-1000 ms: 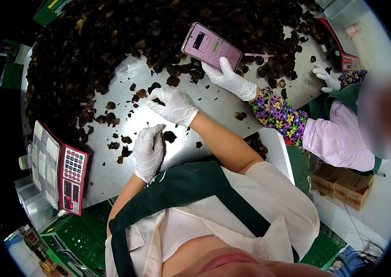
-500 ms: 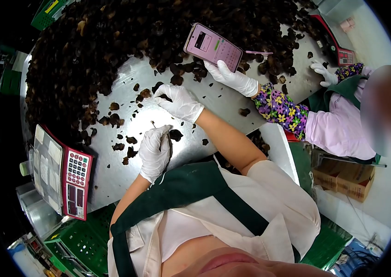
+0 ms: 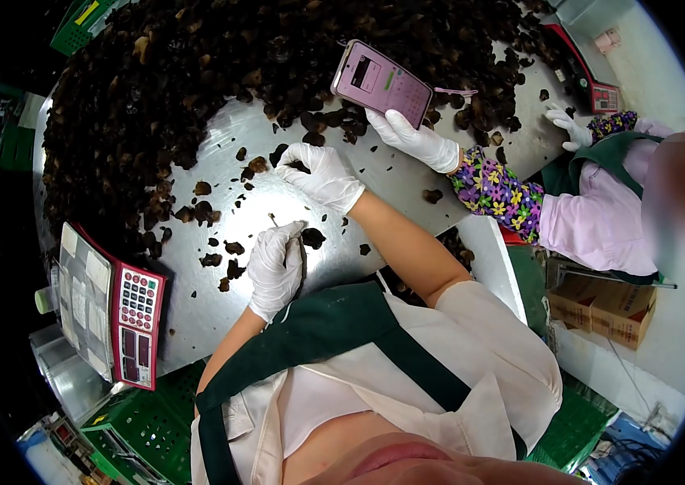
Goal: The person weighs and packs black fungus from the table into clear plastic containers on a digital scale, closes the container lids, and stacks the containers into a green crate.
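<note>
My left hand (image 3: 276, 271), in a white glove, is closed over the metal table (image 3: 237, 323). A thin stick (image 3: 274, 219) pokes out past its fingers; the rest of it is hidden in the grip. Farther up, my right hand (image 3: 322, 178), also gloved in white, has its fingers curled together. Something dark shows between thumb and fingers, too small to make out. A dark mushroom-like piece (image 3: 278, 154) lies by its fingertips, another dark piece (image 3: 312, 238) just right of my left hand. Small bits are scattered around both.
A big heap of dark pieces (image 3: 124, 121) covers the table's far side. A red scale (image 3: 139, 315) stands at the left, another scale (image 3: 603, 99) far right. At right, a co-worker's gloved hand (image 3: 419, 144) holds a phone (image 3: 383, 85) over the table. Green crates (image 3: 144, 428) stand below.
The view has shifted slightly, so most things sit a little farther right and down. The co-worker's phone has moved slightly right. Both my hands keep their grips.
</note>
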The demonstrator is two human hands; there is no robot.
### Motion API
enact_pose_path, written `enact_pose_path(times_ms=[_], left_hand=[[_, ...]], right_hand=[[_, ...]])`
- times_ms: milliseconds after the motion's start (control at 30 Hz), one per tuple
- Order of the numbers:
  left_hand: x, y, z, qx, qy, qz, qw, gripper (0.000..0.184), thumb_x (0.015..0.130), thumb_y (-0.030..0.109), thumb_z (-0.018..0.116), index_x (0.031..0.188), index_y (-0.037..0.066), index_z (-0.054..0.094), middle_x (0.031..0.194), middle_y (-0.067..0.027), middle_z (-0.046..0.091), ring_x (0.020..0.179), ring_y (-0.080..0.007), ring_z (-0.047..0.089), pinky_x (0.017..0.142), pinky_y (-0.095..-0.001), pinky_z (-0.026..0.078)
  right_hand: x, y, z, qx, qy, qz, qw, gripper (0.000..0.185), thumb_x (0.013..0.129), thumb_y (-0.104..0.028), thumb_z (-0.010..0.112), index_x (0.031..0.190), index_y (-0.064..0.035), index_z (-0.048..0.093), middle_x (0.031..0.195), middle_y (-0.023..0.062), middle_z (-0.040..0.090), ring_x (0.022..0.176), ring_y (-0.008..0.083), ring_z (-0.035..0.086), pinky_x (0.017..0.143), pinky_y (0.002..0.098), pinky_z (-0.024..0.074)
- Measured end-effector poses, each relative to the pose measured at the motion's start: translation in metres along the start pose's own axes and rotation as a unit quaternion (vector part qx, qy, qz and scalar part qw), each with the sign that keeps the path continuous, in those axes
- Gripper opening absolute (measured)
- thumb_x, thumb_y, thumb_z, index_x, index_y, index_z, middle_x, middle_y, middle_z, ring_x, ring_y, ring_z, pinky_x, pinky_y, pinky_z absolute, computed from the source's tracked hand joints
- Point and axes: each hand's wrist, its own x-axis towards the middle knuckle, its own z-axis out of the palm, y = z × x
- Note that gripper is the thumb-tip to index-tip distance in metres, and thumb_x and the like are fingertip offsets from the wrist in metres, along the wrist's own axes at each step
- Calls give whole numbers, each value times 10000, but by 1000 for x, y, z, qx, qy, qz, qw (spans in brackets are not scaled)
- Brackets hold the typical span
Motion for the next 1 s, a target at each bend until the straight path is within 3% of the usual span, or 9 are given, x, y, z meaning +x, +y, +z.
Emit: enact_pose_path(times_ms=[167,233,267,467,600,700,733,900,1000], left_hand=[[0,-1,1,-3,5,4,1000,331,837,-48,689,1110,136,715,944,-44,715,830,-255,655,759,-363,533],[1,3,0,3,8,-2,1000,325,833,-48,692,1100,136,713,938,-48,711,830,-254,657,753,-361,534],[0,2,0,6,11,-6,1000,325,833,-48,692,1100,136,713,938,-48,711,830,-254,657,753,-361,534],[0,-3,4,-21,21,19,999,300,836,-53,689,1077,123,705,921,-63,706,826,-276,662,749,-371,538],[0,-3,2,-36,26,18,999,289,839,-54,685,1070,118,706,912,-72,706,819,-285,662,739,-380,537],[1,-3,1,-37,15,15,999,281,842,-51,685,1068,114,707,924,-72,717,831,-279,670,747,-372,544],[0,-4,2,-36,17,16,999,281,842,-51,685,1068,114,707,924,-72,717,831,-279,670,747,-372,544],[-3,-8,5,-67,27,1,997,293,832,-62,688,1059,123,705,965,-60,740,854,-254,685,773,-350,558],[-1,-9,6,-79,35,8,996,303,819,-61,693,1050,134,703,955,-46,735,835,-252,679,759,-346,553]], right_hand=[[-1,-3,0,-37,16,-17,999,104,955,-115,705,993,-19,715,899,30,726,806,78,654,745,241,539],[-5,-25,-12,167,-26,106,980,176,1012,-187,653,980,-29,724,873,23,719,699,78,618,620,229,504],[-2,-21,-13,205,-31,91,974,326,1062,-307,580,986,-28,731,861,39,717,632,88,581,534,224,454],[-1,-24,-21,245,-50,85,965,581,1078,-524,448,1036,-23,738,887,84,724,634,100,571,527,231,447],[-1,-33,-21,232,-65,76,968,522,1072,-499,487,1040,-36,726,869,68,716,618,89,559,517,229,440],[0,-23,-18,261,-45,145,953,220,1026,-273,645,961,-64,668,789,20,663,599,61,541,498,197,412],[0,-22,-18,260,-46,144,954,220,1026,-273,645,961,-64,668,789,20,663,599,61,541,498,197,412],[20,-43,-38,175,46,89,979,231,994,-280,683,896,-73,652,749,-3,627,601,43,525,515,208,411],[72,-45,-60,-126,152,-30,980,261,960,-308,706,890,-60,662,846,15,658,790,115,615,726,284,520]])
